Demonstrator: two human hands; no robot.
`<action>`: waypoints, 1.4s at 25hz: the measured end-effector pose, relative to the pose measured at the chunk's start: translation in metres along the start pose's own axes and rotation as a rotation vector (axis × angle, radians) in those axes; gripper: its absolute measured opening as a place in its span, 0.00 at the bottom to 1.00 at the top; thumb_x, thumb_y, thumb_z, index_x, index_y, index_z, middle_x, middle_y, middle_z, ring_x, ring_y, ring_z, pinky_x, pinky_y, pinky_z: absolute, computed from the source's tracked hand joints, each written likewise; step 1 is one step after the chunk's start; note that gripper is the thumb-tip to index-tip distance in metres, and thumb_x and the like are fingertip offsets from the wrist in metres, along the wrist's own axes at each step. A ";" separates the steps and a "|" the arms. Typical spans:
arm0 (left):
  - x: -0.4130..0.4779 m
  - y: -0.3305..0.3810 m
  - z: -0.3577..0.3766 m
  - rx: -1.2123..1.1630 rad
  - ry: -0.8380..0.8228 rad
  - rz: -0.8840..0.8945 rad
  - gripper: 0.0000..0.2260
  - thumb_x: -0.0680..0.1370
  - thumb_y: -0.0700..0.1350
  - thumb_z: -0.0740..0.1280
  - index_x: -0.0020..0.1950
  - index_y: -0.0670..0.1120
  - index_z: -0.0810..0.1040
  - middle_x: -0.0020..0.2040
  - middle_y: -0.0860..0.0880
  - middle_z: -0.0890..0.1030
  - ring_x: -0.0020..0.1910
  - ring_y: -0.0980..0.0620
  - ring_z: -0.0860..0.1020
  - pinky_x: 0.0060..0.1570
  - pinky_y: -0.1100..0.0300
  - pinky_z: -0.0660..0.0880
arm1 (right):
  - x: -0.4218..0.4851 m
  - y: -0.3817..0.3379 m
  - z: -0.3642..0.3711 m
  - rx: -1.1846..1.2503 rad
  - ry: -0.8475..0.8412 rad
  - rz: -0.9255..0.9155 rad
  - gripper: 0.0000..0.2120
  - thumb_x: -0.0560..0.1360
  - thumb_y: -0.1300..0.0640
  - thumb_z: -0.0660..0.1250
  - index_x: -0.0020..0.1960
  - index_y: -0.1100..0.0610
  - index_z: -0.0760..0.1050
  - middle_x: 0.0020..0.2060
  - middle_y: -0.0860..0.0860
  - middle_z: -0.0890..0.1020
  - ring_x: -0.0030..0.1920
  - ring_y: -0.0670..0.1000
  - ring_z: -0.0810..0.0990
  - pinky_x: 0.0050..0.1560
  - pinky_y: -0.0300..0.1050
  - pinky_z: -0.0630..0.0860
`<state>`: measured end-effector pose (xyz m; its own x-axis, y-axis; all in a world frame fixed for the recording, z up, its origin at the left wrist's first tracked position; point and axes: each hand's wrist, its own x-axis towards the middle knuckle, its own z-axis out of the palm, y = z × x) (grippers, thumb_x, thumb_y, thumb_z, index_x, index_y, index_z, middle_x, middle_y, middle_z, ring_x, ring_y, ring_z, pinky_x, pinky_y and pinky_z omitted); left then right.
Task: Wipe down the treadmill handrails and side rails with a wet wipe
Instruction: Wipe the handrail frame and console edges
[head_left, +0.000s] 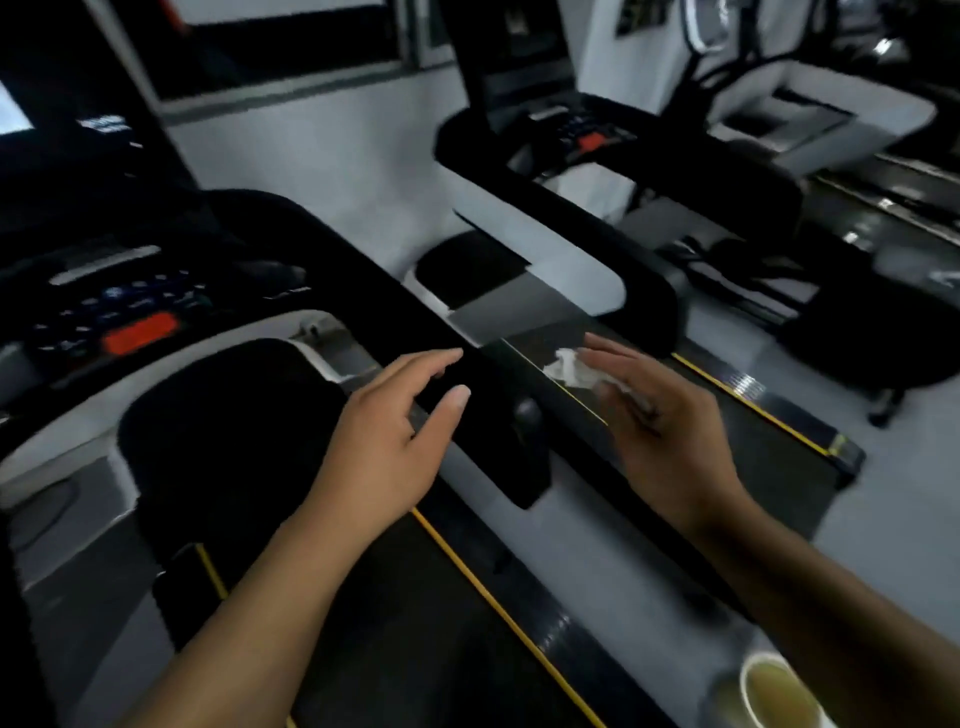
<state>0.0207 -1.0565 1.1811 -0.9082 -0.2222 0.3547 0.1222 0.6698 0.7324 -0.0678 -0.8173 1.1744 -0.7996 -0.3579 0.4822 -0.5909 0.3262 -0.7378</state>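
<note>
Loosely bunched, the white wet wipe (567, 370) sits under the fingertips of the person's right hand (662, 415), apparently pinned there by the thumb. The right hand hovers just beyond the right edge of the near treadmill's black handrail (363, 260); whether the wipe touches anything below cannot be told through the blur. The left hand (387, 421) is spread and holds nothing, fingers relaxed, poised over the same handrail near its rounded free end.

The handrail's long axis runs diagonally, from the console (119, 322) at upper left down toward the person at lower right, passing between the two hands. The wipe lies to its right, so the right hand is the nearer and, judging by that layout, would need to swing leftward onto the bar and then travel along the diagonal.

Below, a dark side rail (519, 597) edged by a yellow line follows the same direction toward the camera. A second treadmill (571, 218) stands alongside on the right, and a cup (748, 675) of pale liquid sits at the bottom right corner.
</note>
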 end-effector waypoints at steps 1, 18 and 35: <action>-0.004 0.016 0.027 -0.035 -0.045 0.028 0.16 0.82 0.52 0.66 0.70 0.52 0.78 0.62 0.66 0.76 0.63 0.69 0.74 0.62 0.76 0.66 | -0.023 0.012 -0.031 -0.014 0.034 0.026 0.14 0.81 0.68 0.66 0.63 0.56 0.82 0.67 0.47 0.81 0.67 0.45 0.79 0.68 0.42 0.74; -0.003 0.167 0.325 -0.148 -0.703 0.268 0.16 0.83 0.50 0.66 0.72 0.52 0.77 0.68 0.59 0.78 0.68 0.63 0.73 0.66 0.69 0.69 | -0.208 0.136 -0.256 -0.134 0.296 0.494 0.19 0.77 0.72 0.69 0.63 0.56 0.82 0.63 0.47 0.83 0.65 0.44 0.80 0.68 0.41 0.75; 0.151 0.002 0.343 0.086 -0.013 -0.106 0.19 0.83 0.55 0.64 0.73 0.52 0.76 0.71 0.59 0.76 0.70 0.63 0.72 0.70 0.68 0.66 | 0.118 0.328 -0.135 0.129 -0.399 -0.096 0.13 0.79 0.68 0.70 0.62 0.60 0.83 0.62 0.48 0.84 0.64 0.45 0.81 0.66 0.42 0.76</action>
<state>-0.2533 -0.8452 1.0369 -0.9194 -0.2859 0.2702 -0.0088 0.7016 0.7125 -0.3699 -0.6342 1.0530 -0.6226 -0.7002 0.3494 -0.6220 0.1720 -0.7639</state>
